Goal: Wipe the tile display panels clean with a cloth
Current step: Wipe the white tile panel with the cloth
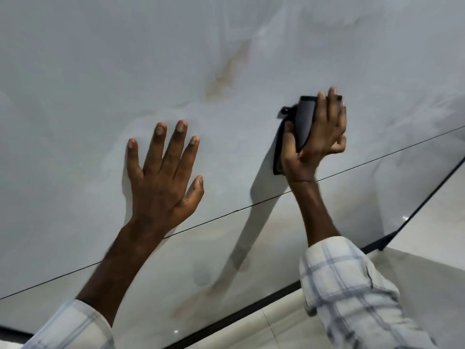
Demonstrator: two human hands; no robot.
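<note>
The tile panel (105, 79), pale grey with a brown streak, fills the view. The left hand (163, 177) lies flat against it, fingers spread. The right hand (317, 139) grips a dark folded cloth (303, 122), pressing it against the panel above a thin seam (377, 159).

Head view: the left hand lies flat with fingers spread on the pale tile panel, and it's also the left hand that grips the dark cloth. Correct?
Not quite. The head view shows the right hand gripping the dark cloth against the tile panel. The left hand does lie flat on it, fingers spread, holding nothing.
</note>
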